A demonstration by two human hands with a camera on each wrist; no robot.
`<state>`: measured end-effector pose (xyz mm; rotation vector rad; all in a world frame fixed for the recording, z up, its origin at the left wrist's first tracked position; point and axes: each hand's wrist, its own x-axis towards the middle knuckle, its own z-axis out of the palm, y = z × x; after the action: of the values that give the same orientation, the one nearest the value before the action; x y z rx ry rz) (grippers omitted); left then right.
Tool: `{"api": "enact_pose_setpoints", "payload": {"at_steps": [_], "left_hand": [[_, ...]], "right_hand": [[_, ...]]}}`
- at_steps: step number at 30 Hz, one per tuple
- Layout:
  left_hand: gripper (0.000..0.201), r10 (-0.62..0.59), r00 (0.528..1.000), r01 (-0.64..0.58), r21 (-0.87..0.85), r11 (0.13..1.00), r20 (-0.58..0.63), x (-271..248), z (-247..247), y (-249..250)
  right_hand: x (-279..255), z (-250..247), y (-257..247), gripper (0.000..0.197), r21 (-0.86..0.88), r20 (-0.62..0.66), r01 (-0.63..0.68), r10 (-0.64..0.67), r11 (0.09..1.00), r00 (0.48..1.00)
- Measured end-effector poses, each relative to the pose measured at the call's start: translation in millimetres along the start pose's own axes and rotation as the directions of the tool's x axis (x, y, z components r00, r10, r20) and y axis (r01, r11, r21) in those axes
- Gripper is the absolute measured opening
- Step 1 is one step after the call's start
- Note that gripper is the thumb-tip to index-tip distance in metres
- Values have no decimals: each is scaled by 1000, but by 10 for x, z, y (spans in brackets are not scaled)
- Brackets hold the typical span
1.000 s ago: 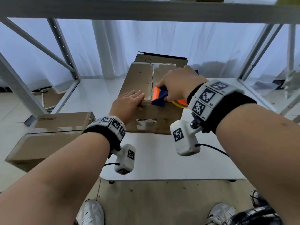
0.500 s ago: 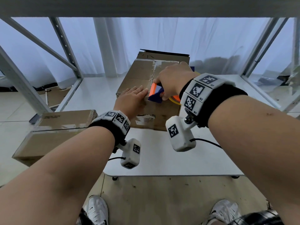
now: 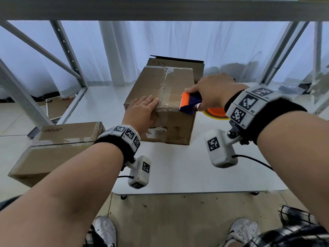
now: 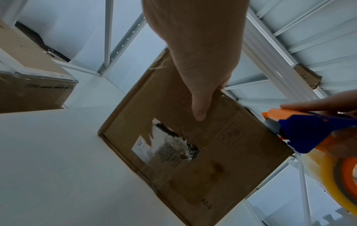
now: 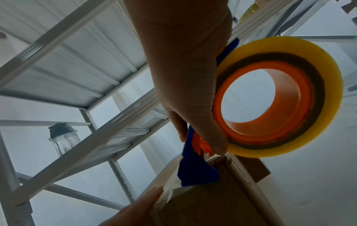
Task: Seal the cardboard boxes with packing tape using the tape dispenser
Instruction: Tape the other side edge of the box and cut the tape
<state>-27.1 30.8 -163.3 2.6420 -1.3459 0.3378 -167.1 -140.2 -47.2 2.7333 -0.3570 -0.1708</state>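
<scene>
A cardboard box (image 3: 170, 82) stands on the white table (image 3: 178, 172), with clear tape along its centre seam and across its near top edge. My left hand (image 3: 142, 111) lies flat on the box's near left corner, thumb down the front face (image 4: 199, 110). My right hand (image 3: 211, 91) grips the blue and orange tape dispenser (image 3: 190, 102) at the box's near right top corner. The dispenser (image 5: 195, 169) carries a yellowish tape roll (image 5: 278, 97) on an orange hub. The front face (image 4: 193, 152) of the box bears a torn label.
A second, flatter cardboard box (image 3: 53, 145) sits at the table's left, its top edge taped. Another box (image 3: 178, 63) stands behind the main one. Grey metal shelf posts (image 3: 69, 56) rise left and right, a shelf beam overhead. A water bottle (image 5: 63, 139) stands on a shelf.
My right hand has drawn the dispenser rightward along the box's near top edge, from the centre seam to the right corner. The left hand has stayed pressed on the near left corner.
</scene>
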Motion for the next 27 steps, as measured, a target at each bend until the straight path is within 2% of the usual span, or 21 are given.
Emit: {"api": "enact_pose_setpoints", "payload": {"at_steps": [4,9,12,15,17,19,21,23,27], "left_hand": [[66,-20,999,18,41,999,49,13,-26,54],[89,-71,977,37,172,984,201,50,-101,243],[86,-70,972,36,150,988,224,71,-138,280],[80,-20,979,8,61,998,201,26,-142,93],[86,-56,977,50,32,998,205,-34,-176,-199],[92,-115,970,101,77,992,216,-102,-205,-434],[96,-136,967,110,129,986,216,-110,-227,-448],[99,-119,969,94,120,988,219,-40,-227,-259],[100,33,977,-41,35,999,212,134,-107,206]], "right_hand": [[-4,-29,14,69,-5,18,-6,7,1000,1000],[17,-108,-11,67,-28,25,-3,4,1000,1000],[46,-119,-32,67,-35,24,-13,13,999,1000],[47,-102,-19,67,-34,28,-13,14,999,1000],[48,-76,-14,68,-20,31,-16,17,1000,999],[67,-47,-32,69,-9,38,-21,21,1000,999],[99,-45,-45,68,-21,41,-25,26,999,999],[109,-53,-24,69,-29,52,-36,38,999,998],[68,15,62,71,20,72,-61,59,998,996]]}}
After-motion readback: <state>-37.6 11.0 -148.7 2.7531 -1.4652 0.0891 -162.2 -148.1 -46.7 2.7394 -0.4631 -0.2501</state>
